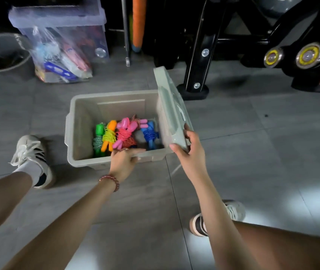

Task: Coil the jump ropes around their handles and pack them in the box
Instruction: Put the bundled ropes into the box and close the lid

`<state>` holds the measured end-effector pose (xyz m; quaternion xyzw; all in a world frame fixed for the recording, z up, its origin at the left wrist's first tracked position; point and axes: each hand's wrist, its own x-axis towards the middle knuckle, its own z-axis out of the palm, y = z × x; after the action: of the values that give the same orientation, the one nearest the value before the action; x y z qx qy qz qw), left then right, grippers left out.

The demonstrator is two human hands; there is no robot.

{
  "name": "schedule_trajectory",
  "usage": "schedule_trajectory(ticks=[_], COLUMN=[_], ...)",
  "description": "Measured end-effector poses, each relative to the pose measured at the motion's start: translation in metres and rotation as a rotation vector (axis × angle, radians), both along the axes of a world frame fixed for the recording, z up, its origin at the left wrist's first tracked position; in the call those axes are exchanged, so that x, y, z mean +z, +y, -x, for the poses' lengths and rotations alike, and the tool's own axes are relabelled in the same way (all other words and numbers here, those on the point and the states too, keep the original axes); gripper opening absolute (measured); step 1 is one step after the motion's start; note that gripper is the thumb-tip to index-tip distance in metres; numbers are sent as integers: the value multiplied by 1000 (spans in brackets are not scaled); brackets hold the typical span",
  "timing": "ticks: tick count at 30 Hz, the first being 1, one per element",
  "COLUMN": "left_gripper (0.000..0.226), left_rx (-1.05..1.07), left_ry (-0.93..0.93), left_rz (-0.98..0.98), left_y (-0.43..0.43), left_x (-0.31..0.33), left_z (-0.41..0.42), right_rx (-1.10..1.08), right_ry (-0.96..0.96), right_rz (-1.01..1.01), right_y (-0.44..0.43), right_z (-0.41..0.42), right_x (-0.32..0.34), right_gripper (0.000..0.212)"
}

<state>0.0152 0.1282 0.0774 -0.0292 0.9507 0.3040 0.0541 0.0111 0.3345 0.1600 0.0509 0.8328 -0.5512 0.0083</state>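
Observation:
A beige plastic box (83, 121) stands on the grey tiled floor. Several coiled jump ropes lie side by side on its bottom: a green one (98, 140), an orange-handled one with yellow rope (109, 136), a pink one (125, 131) and a blue one (149, 134). My left hand (123, 162) grips the box's near rim, fingers curled over the edge. My right hand (188, 148) holds the near end of the beige lid (171, 106), which stands tilted on edge along the box's right side.
A clear storage bin (61, 22) and a plastic bag of items (61, 61) sit at the back left, beside a grey bucket (1, 53). Black gym equipment (200, 51) stands behind the box to the right. My two shoes rest on the floor at either side.

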Motion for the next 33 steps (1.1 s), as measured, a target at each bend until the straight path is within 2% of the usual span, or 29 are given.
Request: schedule_trajectory(ticks=[3, 6, 8, 10, 13, 16, 19, 21, 22, 23, 26, 29, 33], left_gripper=[37, 38, 32, 29, 36, 40, 59, 67, 70, 72, 67, 71, 52], left_rx=[-86, -120, 41, 213, 367, 393, 407, 396, 382, 366, 289, 224, 127], left_ry=[9, -61, -76, -10, -3, -35, 19, 77, 60, 19, -116, -201, -190], left_rz=[-93, -401, -640, -836, -1131, -1196, -1071, -831, -706, -586, -195, -94, 54], left_y=[28, 42, 37, 24, 2, -21, -49, -74, -85, -95, -110, -104, -92], left_x=[-4, 0, 15, 38, 76, 90, 86, 74, 64, 53, 28, 19, 12], left_z=[-38, -66, -78, -91, -99, -93, -90, -90, -89, -88, -88, -101, -119], right_rx=[36, 61, 88, 106, 123, 218, 538, 773, 822, 809, 591, 472, 499], right_ry=[10, 30, 46, 43, 56, 64, 30, 25, -2, -38, -147, -231, -423], right_rz=[-60, -177, -214, -218, -205, -229, -430, -594, -622, -608, -509, -645, -859], right_y=[-4, -5, -6, -13, -40, -83, -123, -132, -130, -125, -95, -61, -26], right_z=[-30, -58, -74, -87, -96, -98, -101, -96, -93, -89, -76, -56, -38], right_x=[14, 22, 25, 28, 29, 27, 25, 20, 16, 10, -7, -18, -34], right_gripper=[49, 51, 50, 50, 55, 70, 84, 80, 76, 73, 66, 60, 60])
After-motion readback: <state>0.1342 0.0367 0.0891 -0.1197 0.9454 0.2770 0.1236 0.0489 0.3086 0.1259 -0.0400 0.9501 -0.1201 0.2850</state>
